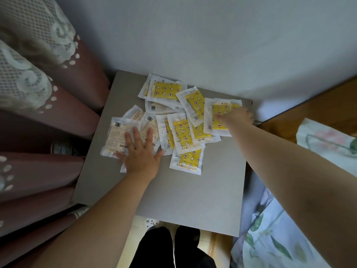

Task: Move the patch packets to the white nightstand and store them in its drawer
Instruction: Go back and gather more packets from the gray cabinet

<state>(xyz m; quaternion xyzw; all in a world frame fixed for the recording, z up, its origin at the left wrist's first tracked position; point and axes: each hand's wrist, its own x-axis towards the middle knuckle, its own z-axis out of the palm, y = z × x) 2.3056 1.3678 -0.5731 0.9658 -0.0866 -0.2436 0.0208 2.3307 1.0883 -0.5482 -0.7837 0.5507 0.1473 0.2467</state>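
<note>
Several patch packets (182,132), white with yellow printed patches or pale backs, lie scattered across the far half of a grey tabletop (193,190). My left hand (140,151) lies flat, fingers spread, on the pale packets (118,136) at the left of the pile. My right hand (236,117) reaches to the far right edge and rests on the rightmost yellow packet (219,117); it is blurred, and its fingers curl over the packet's edge. The white nightstand and its drawer are not in view.
Maroon curtains with white lace (38,93) hang close on the left. A pale wall (212,45) stands behind the table. A wooden headboard (309,105) and floral bedding (289,238) lie on the right. My legs (173,248) stand at the table's near edge.
</note>
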